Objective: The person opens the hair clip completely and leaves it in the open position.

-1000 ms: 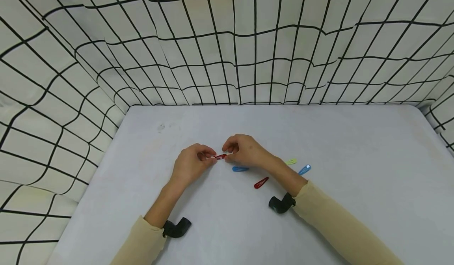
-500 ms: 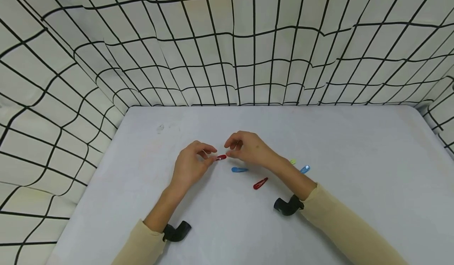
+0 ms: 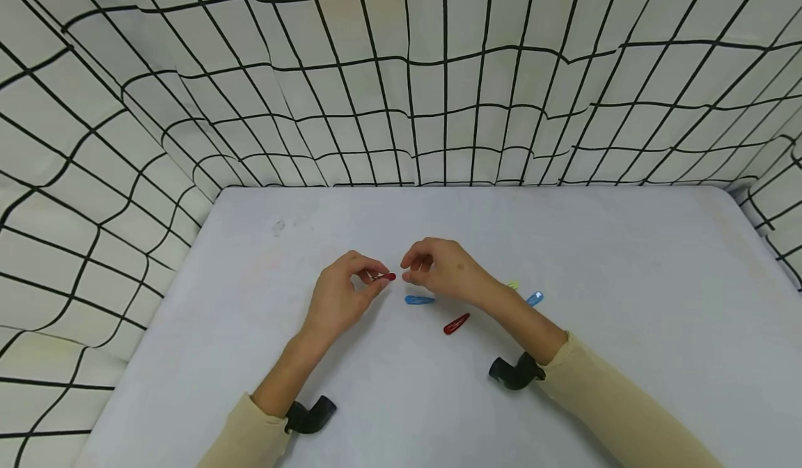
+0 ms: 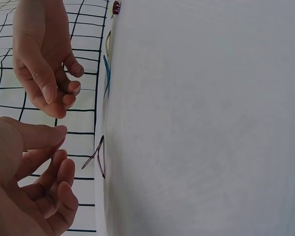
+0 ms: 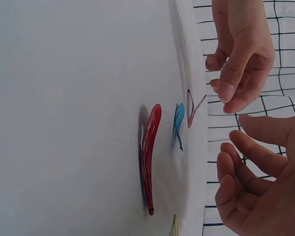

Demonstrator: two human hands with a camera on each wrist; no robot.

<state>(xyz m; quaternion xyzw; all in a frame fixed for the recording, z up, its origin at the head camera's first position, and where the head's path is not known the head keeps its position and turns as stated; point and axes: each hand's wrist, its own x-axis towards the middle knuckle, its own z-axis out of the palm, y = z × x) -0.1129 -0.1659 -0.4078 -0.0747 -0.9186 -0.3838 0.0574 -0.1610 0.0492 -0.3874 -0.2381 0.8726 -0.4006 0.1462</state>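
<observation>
My left hand [image 3: 338, 294] hovers over a red snap hair clip [image 3: 391, 276], its thumb and forefinger close together. In the head view these fingertips partly cover the clip. Both wrist views show fingers raised off the table and the clip [image 4: 103, 139] lying below, popped open in a V. Facing it from the right, my right hand [image 3: 447, 269] has loosely curled fingers with nothing between them. A blue snap clip [image 3: 418, 300] lies just below the right fingertips. Nearer me is a second red clip [image 5: 151, 157].
Another blue clip [image 3: 535, 299] and a yellow-green clip [image 3: 513, 285] lie beside the right forearm, which partly hides them. The white table [image 3: 601, 259] backs onto a white wall with black netting [image 3: 445, 106]. Black wrist mounts [image 3: 311, 416] stick out at both sleeves.
Earlier the right fingertips were at the red clip's right end; they have drawn away to the right. The left fingertips have shifted slightly over the clip, which stays in place.
</observation>
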